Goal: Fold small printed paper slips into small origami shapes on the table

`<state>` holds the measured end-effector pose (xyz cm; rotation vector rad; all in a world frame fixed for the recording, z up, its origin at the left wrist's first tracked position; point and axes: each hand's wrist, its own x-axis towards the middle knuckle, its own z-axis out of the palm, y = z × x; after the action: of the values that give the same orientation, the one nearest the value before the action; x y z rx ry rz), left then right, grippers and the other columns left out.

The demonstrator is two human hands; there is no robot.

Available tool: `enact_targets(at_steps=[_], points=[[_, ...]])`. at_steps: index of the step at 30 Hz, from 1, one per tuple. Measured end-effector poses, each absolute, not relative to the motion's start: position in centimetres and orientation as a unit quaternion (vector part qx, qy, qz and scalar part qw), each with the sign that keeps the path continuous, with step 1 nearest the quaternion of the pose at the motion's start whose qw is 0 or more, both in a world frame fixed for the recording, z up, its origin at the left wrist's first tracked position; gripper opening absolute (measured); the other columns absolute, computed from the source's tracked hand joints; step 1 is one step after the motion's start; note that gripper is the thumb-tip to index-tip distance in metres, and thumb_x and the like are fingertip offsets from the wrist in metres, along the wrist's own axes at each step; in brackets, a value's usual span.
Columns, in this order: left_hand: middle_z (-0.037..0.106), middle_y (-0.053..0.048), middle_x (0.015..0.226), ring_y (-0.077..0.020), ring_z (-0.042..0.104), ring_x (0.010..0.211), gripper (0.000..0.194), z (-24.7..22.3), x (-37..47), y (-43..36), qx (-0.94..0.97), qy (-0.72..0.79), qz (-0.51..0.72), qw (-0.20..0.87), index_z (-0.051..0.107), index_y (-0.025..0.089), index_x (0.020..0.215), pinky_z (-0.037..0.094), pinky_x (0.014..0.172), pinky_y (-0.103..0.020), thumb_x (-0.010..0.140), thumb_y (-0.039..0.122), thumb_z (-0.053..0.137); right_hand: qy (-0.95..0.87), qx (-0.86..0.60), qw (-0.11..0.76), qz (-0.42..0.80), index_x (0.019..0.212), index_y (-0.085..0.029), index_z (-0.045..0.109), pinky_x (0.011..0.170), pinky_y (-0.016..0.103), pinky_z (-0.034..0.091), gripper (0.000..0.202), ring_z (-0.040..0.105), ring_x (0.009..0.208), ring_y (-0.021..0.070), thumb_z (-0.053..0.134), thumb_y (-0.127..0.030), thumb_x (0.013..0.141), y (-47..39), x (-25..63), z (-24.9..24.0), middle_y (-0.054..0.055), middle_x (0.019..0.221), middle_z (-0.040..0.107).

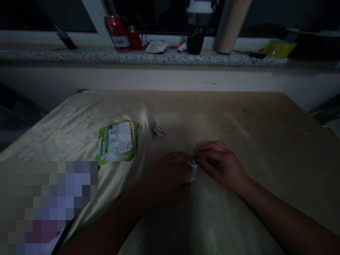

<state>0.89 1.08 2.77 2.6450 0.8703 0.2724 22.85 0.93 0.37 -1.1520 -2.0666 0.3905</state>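
Observation:
Between my two hands, on the cloth-covered table [228, 212], is a small folded piece of printed paper [191, 173]. My left hand [170, 177] lies over its left side, fingers closed on it and partly covering it. The fingertips of my right hand [221, 161] are pinched together at the paper's upper right corner. Past my left hand stands another small folded printed paper [158, 128], apart from both hands. To its left lies a fanned stack of green printed leaflets [117, 141].
A speckled stone windowsill behind the table holds a red can [118, 33], a small red container [135, 38], a lidded CoCo cup [196, 30], a tall beige cylinder [233, 26] and a yellow packet [280, 49]. The lower left corner is pixelated. The light is dim.

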Motion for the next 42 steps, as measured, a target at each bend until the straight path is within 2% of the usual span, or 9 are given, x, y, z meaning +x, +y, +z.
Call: enact_targets(at_steps=[3,7,10,13,18,24,31,36,42], points=[[0.066,-0.011,0.113,-0.0262,0.059,0.108,0.024,2.6,1.3,1.1,0.939,0.295,0.103,0.145,0.069,0.016,0.105,0.043,0.103,-0.043,0.082,0.023,0.063,-0.816,-0.419,0.329,0.224,0.094,-0.018,0.074,0.083,0.033,0.054,0.010,0.065,0.096,0.0200,0.066,-0.015,0.089,0.1,22.4,0.5,0.008,0.100,0.071],[0.066,-0.010,0.108,-0.0249,0.059,0.102,0.018,2.6,1.4,1.1,0.943,0.291,0.099,0.131,0.070,0.015,0.099,0.041,0.104,-0.044,0.086,0.024,0.060,-0.827,-0.413,0.299,0.236,0.096,-0.017,0.074,0.088,0.035,0.055,0.014,0.064,0.099,0.0211,0.063,-0.012,0.089,-0.2,22.0,0.1,0.009,0.103,0.070],[0.066,-0.010,0.112,-0.0253,0.058,0.106,0.020,2.9,0.9,1.2,0.946,0.281,0.075,0.144,0.070,0.017,0.103,0.040,0.105,-0.044,0.085,0.023,0.062,-0.826,-0.426,0.292,0.228,0.101,-0.017,0.074,0.089,0.037,0.055,0.015,0.063,0.101,0.0226,0.066,-0.016,0.089,-0.3,21.8,0.0,0.010,0.106,0.070],[0.066,-0.007,0.116,-0.0259,0.057,0.111,0.036,3.5,0.1,1.3,0.945,0.283,0.068,0.151,0.068,0.021,0.111,0.038,0.106,-0.045,0.077,0.012,0.063,-0.825,-0.430,0.287,0.229,0.103,-0.019,0.074,0.090,0.038,0.055,0.017,0.063,0.102,0.0232,0.069,-0.017,0.087,-0.4,21.8,0.1,0.010,0.107,0.069],[0.069,-0.004,0.109,-0.0229,0.060,0.102,0.028,4.0,-0.6,2.0,0.946,0.274,0.061,0.164,0.071,0.023,0.099,0.039,0.103,-0.044,0.079,0.008,0.059,-0.824,-0.433,0.281,0.234,0.102,-0.019,0.073,0.091,0.039,0.055,0.018,0.063,0.102,0.0238,0.068,-0.015,0.085,-0.5,21.8,0.4,0.010,0.106,0.069],[0.071,-0.002,0.112,-0.0206,0.060,0.106,0.020,3.4,-1.1,2.8,0.940,0.266,0.117,0.180,0.072,0.025,0.100,0.038,0.103,-0.041,0.087,0.014,0.061,-0.827,-0.425,0.286,0.232,0.107,-0.022,0.071,0.092,0.041,0.055,0.025,0.063,0.104,0.0243,0.071,-0.017,0.082,-0.3,22.1,0.4,0.009,0.108,0.068],[0.071,-0.003,0.116,-0.0178,0.061,0.110,0.022,1.8,-0.4,3.0,0.941,0.232,0.147,0.199,0.073,0.028,0.106,0.037,0.104,-0.038,0.096,0.017,0.055,-0.832,-0.419,0.297,0.208,0.106,-0.020,0.071,0.089,0.039,0.055,0.025,0.063,0.102,0.0236,0.073,-0.017,0.082,-0.1,23.0,0.6,0.009,0.106,0.068],[0.070,-0.003,0.116,-0.0191,0.061,0.112,0.023,2.0,-0.3,3.0,0.935,0.246,0.149,0.207,0.073,0.028,0.104,0.033,0.108,-0.041,0.093,0.016,0.056,-0.844,-0.413,0.267,0.214,0.104,-0.022,0.072,0.089,0.040,0.056,0.021,0.064,0.102,0.0239,0.073,-0.019,0.083,0.1,23.5,0.6,0.008,0.106,0.069],[0.070,-0.004,0.106,-0.0195,0.060,0.104,0.020,2.2,0.1,3.0,0.921,0.279,0.139,0.235,0.069,0.022,0.106,0.038,0.101,-0.039,0.098,0.022,0.050,-0.840,-0.421,0.251,0.230,0.103,-0.023,0.073,0.092,0.040,0.054,0.021,0.063,0.105,0.0236,0.074,-0.021,0.082,0.1,23.7,0.8,0.007,0.108,0.068]])
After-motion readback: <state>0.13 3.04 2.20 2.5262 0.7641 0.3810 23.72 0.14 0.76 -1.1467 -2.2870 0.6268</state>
